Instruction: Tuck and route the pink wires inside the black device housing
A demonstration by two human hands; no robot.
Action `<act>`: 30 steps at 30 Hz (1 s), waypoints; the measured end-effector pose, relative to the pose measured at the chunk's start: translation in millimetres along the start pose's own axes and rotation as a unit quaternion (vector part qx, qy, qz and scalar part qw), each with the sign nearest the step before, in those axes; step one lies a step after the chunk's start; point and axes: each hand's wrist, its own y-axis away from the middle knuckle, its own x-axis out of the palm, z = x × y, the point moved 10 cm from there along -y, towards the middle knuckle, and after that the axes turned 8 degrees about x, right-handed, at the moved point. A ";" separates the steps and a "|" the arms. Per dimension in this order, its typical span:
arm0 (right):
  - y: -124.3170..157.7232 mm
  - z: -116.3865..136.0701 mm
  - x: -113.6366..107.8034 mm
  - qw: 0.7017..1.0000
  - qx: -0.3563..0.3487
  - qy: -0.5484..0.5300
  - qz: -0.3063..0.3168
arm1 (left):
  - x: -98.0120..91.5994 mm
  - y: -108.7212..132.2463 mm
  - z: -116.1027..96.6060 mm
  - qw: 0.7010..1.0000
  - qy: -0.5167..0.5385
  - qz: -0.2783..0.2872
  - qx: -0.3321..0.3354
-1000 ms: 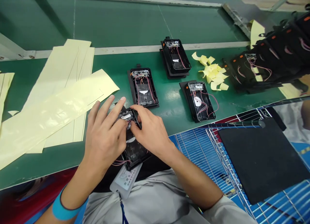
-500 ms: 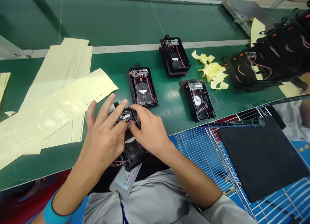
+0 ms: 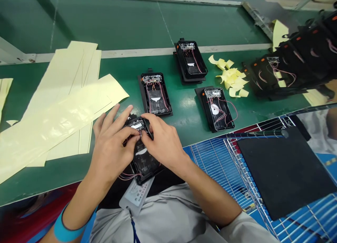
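Now, in the head view, the person is working at the near edge of a green table (image 3: 118, 25), leaning over an open black housing (image 3: 143, 162) that is lying lengthwise between the two hands, its near end hanging just past the table edge above a grey badge (image 3: 135, 195). The left hand (image 3: 113, 144) is pinching the small circuit board (image 3: 135, 124) at the housing's far end between thumb and forefinger, while its other fingers are fanning out over the table. The right hand (image 3: 160, 141) is meeting it from the right, thumb and forefinger pressing together on the same board, the remaining fingers curling over the housing's right side. Thin red wires (image 3: 126, 175) are trailing out of the housing at its near left. Three more open housings are lying farther out: one (image 3: 156, 94) just beyond the hands, one (image 3: 191, 60) far to the right of it, one (image 3: 217, 108) nearer on the right. Long pale yellow sheets (image 3: 58, 106) are overlapping on the left, and curled yellow scraps (image 3: 233, 80) are piling up beside a row of stacked housings (image 3: 289, 64) at the far right. A black mat (image 3: 284, 169) is resting on a wire rack (image 3: 210, 159) at the near right.
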 end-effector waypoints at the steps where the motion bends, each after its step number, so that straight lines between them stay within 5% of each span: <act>1: 0.1 -0.1 0.2 1.000 0.000 -0.001 0.000 | 1.2 0.1 1.2 1.000 0.003 0.003 -0.006; 23: 4.1 -6.3 -8.1 0.997 0.039 -0.041 -0.045 | 8.2 2.3 3.9 0.999 -0.012 0.020 -0.028; 30: 20.2 9.4 -14.3 0.997 -0.016 -0.012 -0.075 | 6.1 4.9 7.9 0.998 0.010 0.001 -0.069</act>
